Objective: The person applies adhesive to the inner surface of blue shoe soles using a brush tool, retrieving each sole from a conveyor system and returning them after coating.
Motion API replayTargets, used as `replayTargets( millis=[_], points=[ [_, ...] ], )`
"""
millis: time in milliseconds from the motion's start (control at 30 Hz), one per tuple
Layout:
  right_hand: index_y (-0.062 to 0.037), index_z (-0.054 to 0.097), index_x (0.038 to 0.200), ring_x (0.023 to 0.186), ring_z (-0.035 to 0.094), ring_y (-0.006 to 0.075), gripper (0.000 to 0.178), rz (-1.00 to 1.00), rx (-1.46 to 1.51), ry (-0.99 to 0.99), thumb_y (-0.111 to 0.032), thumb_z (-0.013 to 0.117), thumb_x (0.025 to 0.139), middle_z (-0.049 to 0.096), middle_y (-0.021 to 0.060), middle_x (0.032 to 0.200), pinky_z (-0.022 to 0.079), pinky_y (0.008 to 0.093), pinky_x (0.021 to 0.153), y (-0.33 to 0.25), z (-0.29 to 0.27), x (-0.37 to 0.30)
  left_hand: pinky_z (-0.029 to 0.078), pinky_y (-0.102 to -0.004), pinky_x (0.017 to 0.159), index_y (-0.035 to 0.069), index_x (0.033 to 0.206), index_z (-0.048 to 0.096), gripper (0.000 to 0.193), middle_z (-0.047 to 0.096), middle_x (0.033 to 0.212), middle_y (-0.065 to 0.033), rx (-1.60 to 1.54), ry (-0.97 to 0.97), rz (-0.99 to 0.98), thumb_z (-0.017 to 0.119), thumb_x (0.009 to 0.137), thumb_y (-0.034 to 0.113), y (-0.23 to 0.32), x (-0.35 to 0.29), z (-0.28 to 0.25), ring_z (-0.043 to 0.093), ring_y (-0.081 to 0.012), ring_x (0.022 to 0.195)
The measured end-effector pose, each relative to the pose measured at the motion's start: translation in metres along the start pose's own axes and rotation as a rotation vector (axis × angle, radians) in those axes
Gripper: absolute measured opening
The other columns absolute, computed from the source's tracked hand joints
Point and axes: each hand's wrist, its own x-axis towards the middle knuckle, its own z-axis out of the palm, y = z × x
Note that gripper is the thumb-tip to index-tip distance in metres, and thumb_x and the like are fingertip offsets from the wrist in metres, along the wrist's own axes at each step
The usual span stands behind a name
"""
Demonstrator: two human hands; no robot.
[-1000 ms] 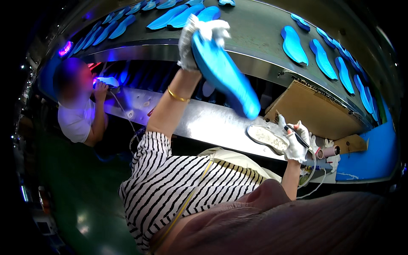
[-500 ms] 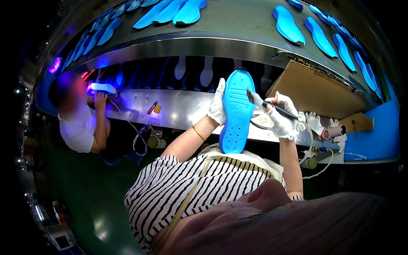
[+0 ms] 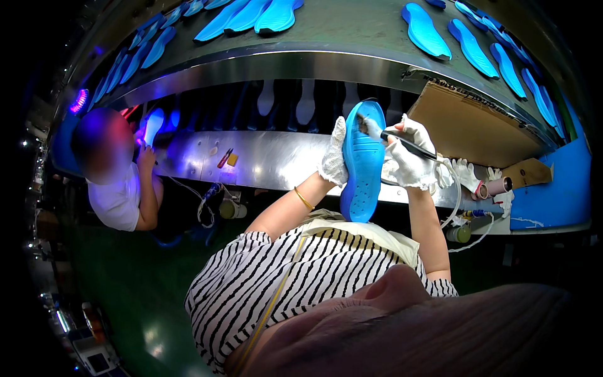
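A blue shoe sole [image 3: 362,173] is held nearly upright before my body, its hollow side with ridges and small holes showing. My left hand [image 3: 333,160], in a white glove with bare fingertips hard to see, grips its left edge. In my right hand [image 3: 411,160], also white-gloved, is a brush [image 3: 402,139] with a black handle and pale bristles dark at the tip. The bristles meet the upper part of the sole's inner face. A pale tube [image 3: 458,188] runs down near the brush's rear end.
Beyond the metal ledge [image 3: 264,151], a conveyor belt [image 3: 352,31] carries several blue soles. A cardboard sheet [image 3: 477,129] leans at right, near white gloves [image 3: 466,173] and a thread spool [image 3: 497,187]. Pliers [image 3: 225,158] lie left; a co-worker [image 3: 116,182] there holds another sole.
The sole has shifted right and turned slightly. The brush has moved left and up from its edge onto its upper inner face. The co-worker's sole now stands upright.
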Motion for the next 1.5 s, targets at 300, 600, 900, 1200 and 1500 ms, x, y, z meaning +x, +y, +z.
replayTargets(
  millis=[300,600,900,1200,1500],
  points=[
    [0.0002,0.060,0.091,0.073,0.063,0.0128,0.020,-0.010,-0.099,-0.155,0.005,0.065,0.072,0.061,0.0089,0.087,0.053,0.0262,0.067,0.005,0.007,-0.025,0.049,-0.0421,0.093,0.003,0.132,0.044,0.086,0.056,0.121,-0.0175,-0.004,0.056,-0.060,0.042,0.082,0.073,0.019,-0.003,-0.005,0.058,-0.0293,0.106],
    [-0.0016,0.057,0.090,0.076,0.060,0.0111,0.015,0.193,0.066,-0.159,0.003,0.066,0.079,0.063,0.0073,0.090,0.049,0.0247,0.070,0.009,-0.010,-0.055,0.047,-0.0428,0.096,0.004,0.139,0.035,0.096,0.049,0.130,-0.0169,0.216,-0.014,-0.092,0.036,0.078,0.078,0.016,-0.034,-0.012,0.053,-0.0272,0.114],
    [-0.0018,0.063,0.086,0.074,0.062,0.0111,0.010,0.281,0.083,-0.075,-0.001,0.070,0.079,0.067,0.0077,0.088,0.051,0.0253,0.070,0.011,-0.010,-0.056,0.048,-0.0407,0.095,0.005,0.137,0.035,0.098,0.052,0.126,-0.0152,0.165,-0.001,-0.049,0.034,0.075,0.080,0.001,-0.025,-0.018,0.056,-0.0279,0.109],
    [-0.0021,0.064,0.083,0.081,0.064,0.0151,0.014,-0.057,0.031,-0.306,0.005,0.072,0.074,0.066,0.0102,0.087,0.052,0.0275,0.073,-0.018,0.007,-0.039,0.040,-0.0485,0.102,-0.003,0.135,0.036,0.126,0.051,0.127,-0.0177,-0.225,-0.251,0.118,0.037,0.054,0.093,0.020,0.009,-0.005,0.056,-0.0326,0.109],
    [-0.0044,0.061,0.087,0.072,0.060,0.0147,0.015,0.296,0.297,-0.288,-0.004,0.073,0.077,0.065,0.0097,0.088,0.049,0.0267,0.064,-0.011,0.000,-0.046,0.040,-0.0530,0.102,0.000,0.139,0.032,0.123,0.048,0.131,-0.0211,-0.033,-0.441,0.270,0.042,0.055,0.090,0.044,0.014,0.008,0.056,-0.0360,0.111]
  ],
)
